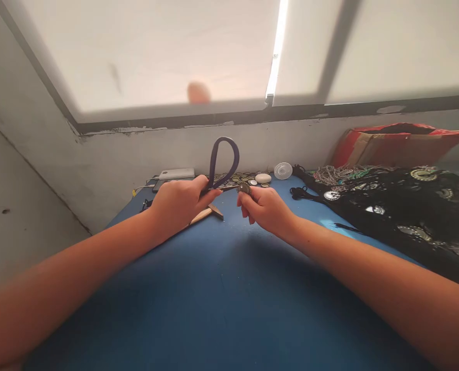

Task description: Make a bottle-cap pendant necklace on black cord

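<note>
Scissors (pixel 222 164) clasped in left hand (pixel 179 202), small disc (pixel 244 188) pinched by right hand (pixel 266 207) above surface (pixel 222 288); trimming judged underway, steadier alignment needed

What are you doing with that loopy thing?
A person sits at a blue table by a wall. The left hand grips a tool with a big dark loop handle that sticks up; it looks like scissors. The right hand pinches a small round metal piece right at the tool's tip. More small round pieces lie behind the hands, and black cloth with shiny discs lies on the right.
</note>
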`<state>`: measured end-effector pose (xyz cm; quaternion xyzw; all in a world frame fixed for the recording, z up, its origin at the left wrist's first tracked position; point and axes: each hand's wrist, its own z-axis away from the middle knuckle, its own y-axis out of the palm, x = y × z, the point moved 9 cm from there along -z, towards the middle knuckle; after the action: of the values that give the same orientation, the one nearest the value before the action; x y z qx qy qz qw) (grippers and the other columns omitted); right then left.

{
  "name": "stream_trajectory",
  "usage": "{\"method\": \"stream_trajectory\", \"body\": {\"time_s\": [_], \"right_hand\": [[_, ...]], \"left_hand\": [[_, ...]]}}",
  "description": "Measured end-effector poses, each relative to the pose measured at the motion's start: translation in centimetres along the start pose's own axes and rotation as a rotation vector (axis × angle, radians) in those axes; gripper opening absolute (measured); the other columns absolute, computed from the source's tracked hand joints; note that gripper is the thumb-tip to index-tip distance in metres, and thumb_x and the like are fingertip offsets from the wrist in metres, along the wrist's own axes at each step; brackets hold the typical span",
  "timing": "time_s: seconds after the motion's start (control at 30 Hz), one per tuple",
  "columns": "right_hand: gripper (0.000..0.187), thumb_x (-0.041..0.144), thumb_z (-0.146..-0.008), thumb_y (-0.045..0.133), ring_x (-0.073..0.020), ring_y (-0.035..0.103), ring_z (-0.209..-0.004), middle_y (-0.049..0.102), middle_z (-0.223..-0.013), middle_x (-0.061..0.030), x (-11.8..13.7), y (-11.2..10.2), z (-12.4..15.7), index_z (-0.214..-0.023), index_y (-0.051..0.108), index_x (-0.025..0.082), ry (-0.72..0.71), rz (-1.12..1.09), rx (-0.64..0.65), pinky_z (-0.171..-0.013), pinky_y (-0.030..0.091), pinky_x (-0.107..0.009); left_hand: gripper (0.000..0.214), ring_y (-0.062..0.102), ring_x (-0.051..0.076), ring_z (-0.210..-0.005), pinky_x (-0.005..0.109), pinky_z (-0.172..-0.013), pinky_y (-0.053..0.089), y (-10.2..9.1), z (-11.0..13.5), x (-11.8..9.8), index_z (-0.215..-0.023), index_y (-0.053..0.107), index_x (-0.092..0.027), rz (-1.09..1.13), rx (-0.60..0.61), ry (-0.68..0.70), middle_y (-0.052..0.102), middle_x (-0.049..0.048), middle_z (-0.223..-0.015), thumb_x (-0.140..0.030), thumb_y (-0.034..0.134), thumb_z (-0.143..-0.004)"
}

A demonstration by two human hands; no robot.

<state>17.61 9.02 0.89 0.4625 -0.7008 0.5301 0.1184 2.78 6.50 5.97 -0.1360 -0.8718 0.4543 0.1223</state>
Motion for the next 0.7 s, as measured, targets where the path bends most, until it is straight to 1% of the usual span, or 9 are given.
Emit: {"method": "stream_trajectory", "body": {"time_s": [0.1,0.2,0.3,0.37,0.43,0.5,0.57,0.63,0.7], "right_hand": [[0.036,0.034,-0.094,0.037,-0.0097,0.051,-0.042,0.058,-0.052,0.0018,-0.2,0.2,0.1,-0.069,0.056,0.018,0.028,0.016,0.015,-0.048,0.038,-0.023],[0.039,0.036,-0.094,0.036,-0.0101,0.047,-0.043,0.054,-0.049,0.0016,-0.2,0.0,0.0,-0.066,0.057,0.018,0.044,0.053,0.026,-0.048,0.034,-0.024],[0.039,0.032,-0.092,0.040,-0.0112,0.044,-0.047,0.050,-0.049,0.0011,0.5,0.1,-0.3,-0.060,0.055,0.018,0.006,0.147,0.053,-0.050,0.030,-0.026],[0.040,0.030,-0.092,0.038,-0.0115,0.043,-0.049,0.049,-0.049,0.0006,1.0,0.4,-0.3,-0.058,0.055,0.018,-0.012,0.220,0.095,-0.051,0.028,-0.027],[0.040,0.028,-0.093,0.035,-0.0113,0.044,-0.048,0.050,-0.050,0.0005,1.2,0.8,-0.1,-0.060,0.056,0.018,-0.008,0.254,0.135,-0.050,0.027,-0.027],[0.040,0.028,-0.093,0.033,-0.0111,0.043,-0.047,0.050,-0.050,0.0006,1.3,1.1,0.1,-0.062,0.056,0.018,-0.011,0.280,0.139,-0.049,0.026,-0.026],[0.039,0.028,-0.094,0.031,-0.0112,0.043,-0.049,0.050,-0.052,0.0002,1.5,1.1,0.4,-0.064,0.053,0.018,-0.039,0.333,0.106,-0.050,0.025,-0.026],[0.037,0.028,-0.095,0.031,-0.0110,0.041,-0.050,0.049,-0.054,-0.0002,1.7,1.0,0.6,-0.063,0.048,0.018,-0.076,0.385,0.055,-0.052,0.024,-0.027],[0.035,0.028,-0.095,0.032,-0.0105,0.035,-0.049,0.046,-0.054,0.0004,1.9,0.9,0.7,-0.062,0.042,0.019,-0.112,0.421,0.014,-0.052,0.022,-0.027]], "left_hand": [[0.047,0.047,0.017,-0.047,0.027,-0.048,0.017,0.2,0.2,-0.2,-0.075,0.056,-0.020,-0.168,0.009,0.048,0.044,0.0004,-0.049,-0.059,0.036,-0.092],[0.050,0.049,0.018,-0.048,0.028,-0.049,0.017,-0.2,0.3,-0.7,-0.072,0.057,-0.019,-0.215,-0.011,0.097,0.048,0.0025,-0.050,-0.059,0.034,-0.092],[0.047,0.048,0.016,-0.049,0.029,-0.051,0.019,-0.8,0.5,-1.4,-0.067,0.053,-0.019,-0.167,-0.030,0.186,0.049,0.0025,-0.051,-0.054,0.037,-0.093],[0.044,0.045,0.015,-0.048,0.030,-0.053,0.021,-1.0,0.6,-1.9,-0.064,0.050,-0.019,-0.108,-0.036,0.248,0.047,0.0016,-0.050,-0.050,0.039,-0.094],[0.042,0.043,0.014,-0.047,0.030,-0.053,0.022,-0.9,0.7,-2.2,-0.061,0.047,-0.020,-0.056,-0.035,0.278,0.044,0.0002,-0.048,-0.046,0.041,-0.093],[0.040,0.040,0.014,-0.046,0.030,-0.052,0.022,-0.7,0.7,-1.9,-0.061,0.044,-0.020,-0.008,-0.033,0.241,0.041,-0.0014,-0.048,-0.046,0.046,-0.091],[0.041,0.036,0.013,-0.045,0.028,-0.050,0.022,-0.1,0.4,-1.1,-0.061,0.041,-0.020,0.097,0.011,0.128,0.037,-0.0034,-0.047,-0.049,0.049,-0.089],[0.045,0.032,0.012,-0.045,0.026,-0.048,0.023,0.8,0.1,-0.2,-0.059,0.036,-0.020,0.262,0.101,-0.007,0.035,-0.0047,-0.047,-0.053,0.049,-0.088],[0.049,0.031,0.010,-0.047,0.025,-0.047,0.024,1.7,0.1,0.1,-0.057,0.034,-0.020,0.439,0.206,-0.106,0.035,-0.0049,-0.049,-0.056,0.049,-0.087]]}}
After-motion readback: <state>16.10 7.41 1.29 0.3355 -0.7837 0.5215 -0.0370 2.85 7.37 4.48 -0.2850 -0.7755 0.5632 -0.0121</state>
